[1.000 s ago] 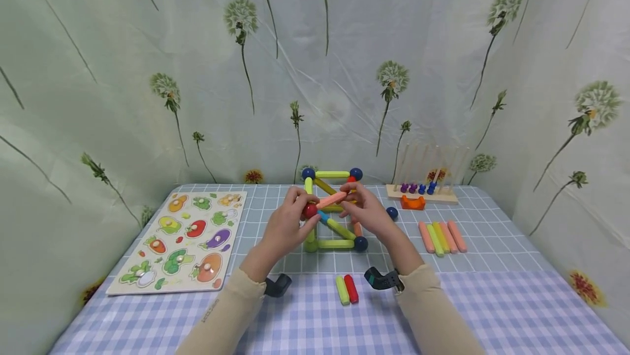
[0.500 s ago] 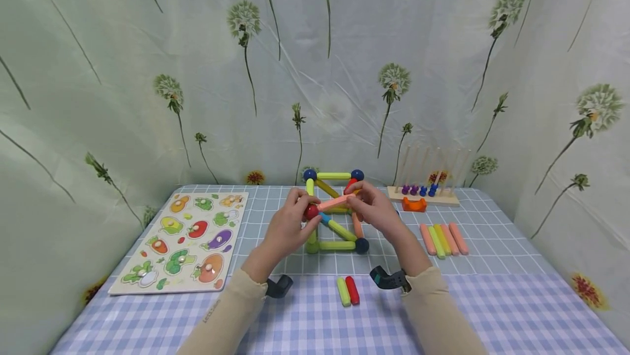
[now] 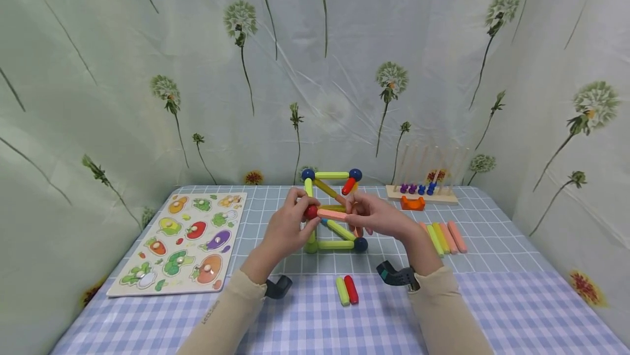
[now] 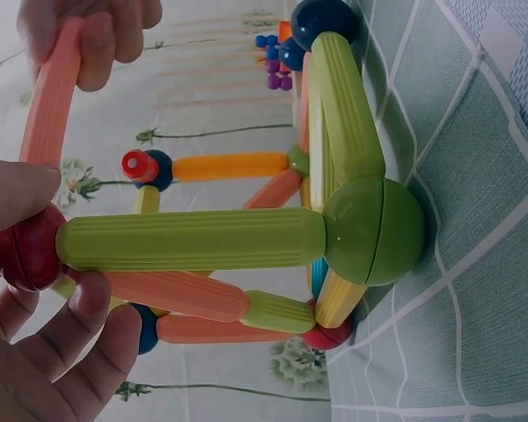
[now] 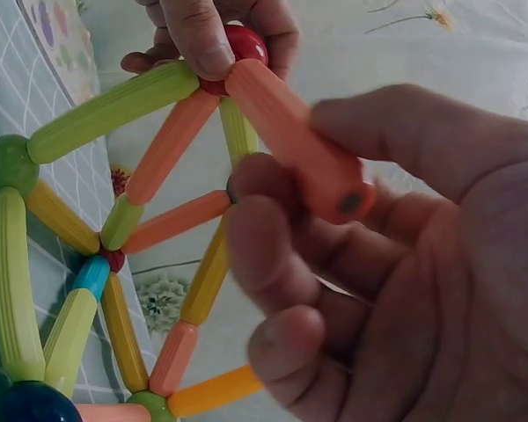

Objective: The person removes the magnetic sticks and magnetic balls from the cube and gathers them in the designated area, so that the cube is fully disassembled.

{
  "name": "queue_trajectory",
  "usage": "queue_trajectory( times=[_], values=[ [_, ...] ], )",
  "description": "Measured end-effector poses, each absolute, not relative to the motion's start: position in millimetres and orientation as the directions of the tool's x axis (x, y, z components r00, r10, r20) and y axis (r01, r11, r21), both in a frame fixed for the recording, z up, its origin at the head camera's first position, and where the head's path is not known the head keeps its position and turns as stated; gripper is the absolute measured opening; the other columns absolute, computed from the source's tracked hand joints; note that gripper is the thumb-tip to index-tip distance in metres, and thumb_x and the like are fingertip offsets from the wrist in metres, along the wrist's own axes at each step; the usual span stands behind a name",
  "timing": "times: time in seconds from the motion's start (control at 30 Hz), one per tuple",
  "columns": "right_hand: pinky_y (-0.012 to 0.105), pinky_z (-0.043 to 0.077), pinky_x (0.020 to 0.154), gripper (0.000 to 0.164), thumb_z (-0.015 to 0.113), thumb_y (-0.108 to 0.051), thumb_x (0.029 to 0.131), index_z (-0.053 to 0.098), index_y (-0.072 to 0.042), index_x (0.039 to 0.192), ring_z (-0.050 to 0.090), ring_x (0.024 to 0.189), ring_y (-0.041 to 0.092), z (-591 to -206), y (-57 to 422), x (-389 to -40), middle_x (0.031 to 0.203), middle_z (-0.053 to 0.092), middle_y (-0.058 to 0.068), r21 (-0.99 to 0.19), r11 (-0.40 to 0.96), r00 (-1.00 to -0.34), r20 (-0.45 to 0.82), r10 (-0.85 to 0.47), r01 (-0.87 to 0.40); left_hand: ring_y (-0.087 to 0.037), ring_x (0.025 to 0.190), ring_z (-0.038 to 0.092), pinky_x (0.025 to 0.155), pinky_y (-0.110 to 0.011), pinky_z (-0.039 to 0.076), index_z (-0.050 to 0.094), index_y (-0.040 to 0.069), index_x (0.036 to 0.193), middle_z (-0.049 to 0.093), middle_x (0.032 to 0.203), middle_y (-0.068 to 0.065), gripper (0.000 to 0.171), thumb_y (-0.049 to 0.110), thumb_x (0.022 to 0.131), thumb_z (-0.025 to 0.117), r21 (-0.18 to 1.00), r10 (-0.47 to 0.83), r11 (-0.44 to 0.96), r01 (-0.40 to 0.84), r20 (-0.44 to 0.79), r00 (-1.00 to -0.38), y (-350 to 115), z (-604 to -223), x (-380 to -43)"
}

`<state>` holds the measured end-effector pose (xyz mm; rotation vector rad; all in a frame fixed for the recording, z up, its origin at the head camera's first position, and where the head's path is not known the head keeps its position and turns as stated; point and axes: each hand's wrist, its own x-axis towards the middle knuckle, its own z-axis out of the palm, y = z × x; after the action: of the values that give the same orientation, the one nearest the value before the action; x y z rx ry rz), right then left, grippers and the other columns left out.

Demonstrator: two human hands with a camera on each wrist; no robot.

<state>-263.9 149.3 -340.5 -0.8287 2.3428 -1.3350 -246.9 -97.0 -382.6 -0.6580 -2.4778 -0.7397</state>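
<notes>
My left hand (image 3: 290, 223) grips a red ball (image 3: 311, 212) at the upper near left corner of a frame of magnetic rods and balls. A salmon magnetic rod (image 5: 290, 141) has one end against that ball. My right hand (image 3: 379, 215) pinches the rod near its other end, whose dark tip shows in the right wrist view. From the ball a green rod (image 4: 194, 239) runs down to a green ball (image 4: 374, 230) on the table. A red rod (image 3: 349, 186) juts from a dark blue ball (image 3: 355, 175) at the far top corner, its near end free.
Loose rods (image 3: 445, 237) lie in a row at right; a lime rod (image 3: 343, 291) and red rod (image 3: 351, 289) lie in front. A vegetable puzzle board (image 3: 179, 240) is at left. Behind right stand a pegged wooden rack (image 3: 445, 197) with beads and an orange piece (image 3: 412, 203).
My right hand has lowered the salmon rod's outer end, so the rod has swung from tilted upward to nearly level. My left hand stays on the red ball.
</notes>
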Motion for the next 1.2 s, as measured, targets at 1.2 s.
queue_trajectory(
  times=[1.2],
  values=[
    [0.034,0.050,0.064,0.033,0.060,-0.024,0.101,0.064,-0.005,0.127,0.054,0.070,0.021,-343,226,-276,0.093,0.063,0.008,-0.831,0.484,-0.917,0.073,-0.393,-0.274,-0.012,0.083,0.059,0.072,-0.022,0.055,0.064,0.016,0.116,0.046,0.117,-0.003,0.031,0.021,0.089,0.077,0.384,0.302,0.722,0.575,0.573,-0.762,-98,-383,-247]
  ],
)
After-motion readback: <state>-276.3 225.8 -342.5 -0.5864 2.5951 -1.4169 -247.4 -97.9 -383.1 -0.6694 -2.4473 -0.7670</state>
